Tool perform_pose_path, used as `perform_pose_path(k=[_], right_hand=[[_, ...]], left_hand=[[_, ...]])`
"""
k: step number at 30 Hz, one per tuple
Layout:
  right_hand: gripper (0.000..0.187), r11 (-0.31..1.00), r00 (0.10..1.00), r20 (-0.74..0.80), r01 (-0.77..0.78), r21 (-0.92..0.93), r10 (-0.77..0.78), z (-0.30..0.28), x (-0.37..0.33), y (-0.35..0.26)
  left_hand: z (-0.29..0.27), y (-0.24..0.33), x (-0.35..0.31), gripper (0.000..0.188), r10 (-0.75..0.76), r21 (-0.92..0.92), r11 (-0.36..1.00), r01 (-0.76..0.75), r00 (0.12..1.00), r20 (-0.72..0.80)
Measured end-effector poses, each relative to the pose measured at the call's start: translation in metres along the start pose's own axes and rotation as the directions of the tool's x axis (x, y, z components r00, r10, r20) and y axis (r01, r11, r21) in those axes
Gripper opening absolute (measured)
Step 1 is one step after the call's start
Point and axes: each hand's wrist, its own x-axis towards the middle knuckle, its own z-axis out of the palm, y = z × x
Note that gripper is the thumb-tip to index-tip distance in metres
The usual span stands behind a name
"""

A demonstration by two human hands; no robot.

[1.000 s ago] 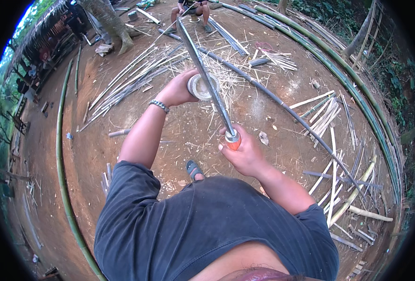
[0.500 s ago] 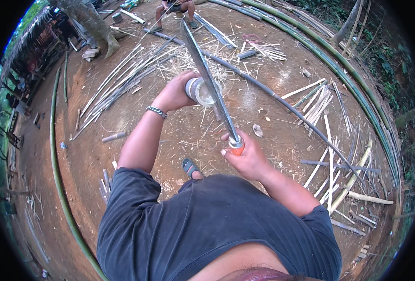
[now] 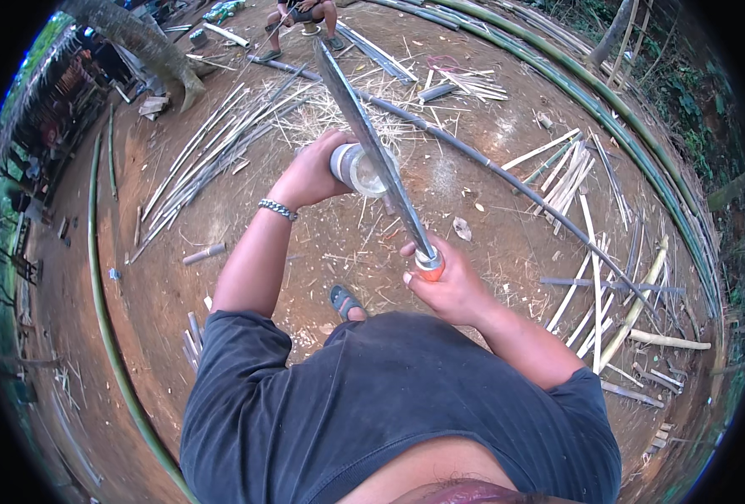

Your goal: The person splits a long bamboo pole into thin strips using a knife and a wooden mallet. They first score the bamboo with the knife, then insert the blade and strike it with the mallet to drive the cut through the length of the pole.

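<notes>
Head view; hands: left (image 3: pixel 312 173) grips pale cylinder (image 3: pixel 352 169); right (image 3: pixel 452 284) grips machete (image 3: pixel 375 149).

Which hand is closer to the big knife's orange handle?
The right hand. It is wrapped around the orange handle; the left hand is farther off, higher in the picture and to the left, holding a pale cylinder.

Cylinder (image 3: pixel 359 171): had tipped rightward in the left hand (image 3: pixel 307 175), baring more of its outer wall.
Long knife (image 3: pixel 371 145): had drawn slightly nearer the dark shirt (image 3: pixel 389 382), along with the right hand (image 3: pixel 456 287).
Far tree (image 3: pixel 129 46): stood farther left than a second earlier, as the whole ground had swung that way.
</notes>
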Motion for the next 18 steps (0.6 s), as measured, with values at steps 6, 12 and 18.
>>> perform_pose_path(k=[6,12,18], right_hand=[[0.034,0.995,0.996,0.006,-0.093,-0.036,0.093,-0.006,0.001,-0.008],[0.032,0.997,0.999,-0.023,-0.038,-0.061,0.036,-0.006,0.008,-0.018],[0.028,0.995,0.996,-0.033,-0.086,-0.053,0.084,-0.01,0.014,-0.024]], left_hand=[[-0.015,0.015,0.001,0.08,-0.078,-0.048,0.995,0.082,0.994,0.082],[-0.08,0.009,-0.003,0.099,0.299,-0.006,0.948,-0.319,0.892,-0.34],[-0.118,0.147,0.026,0.082,0.784,0.416,0.607,-0.677,0.426,-0.452]])
